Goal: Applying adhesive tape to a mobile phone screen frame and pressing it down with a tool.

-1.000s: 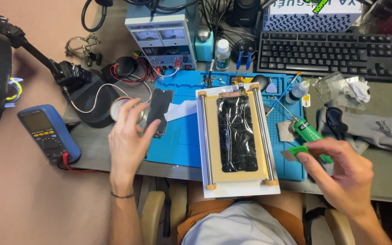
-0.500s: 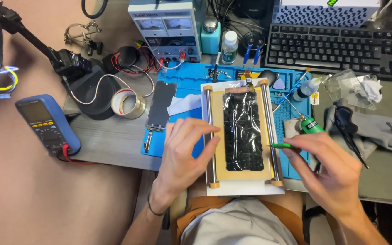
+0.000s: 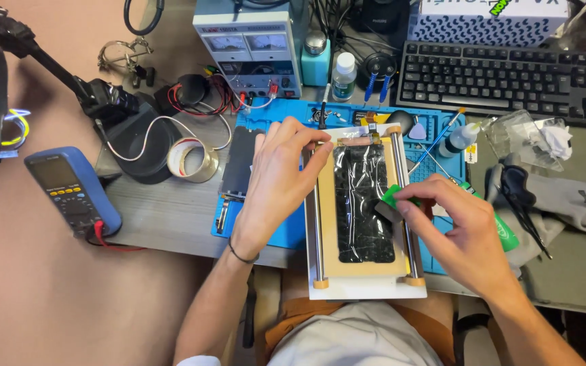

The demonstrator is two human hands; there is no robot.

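Since half a second ago, the left hand has slid to the frame's top-left corner, fingers loosely curled, holding nothing. At three o'clock, the right hand pinches a green scraper against the cracked phone, whose long axis runs twelve to six.

Clutter on the repair surface

Blue multimeter at nine o'clock, tape roll beside it; bench power supply at twelve; black keyboard at two; grey gloves at three.

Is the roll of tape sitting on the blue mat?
No, the roll of tape lies on the grey table, left of the blue mat and apart from it.
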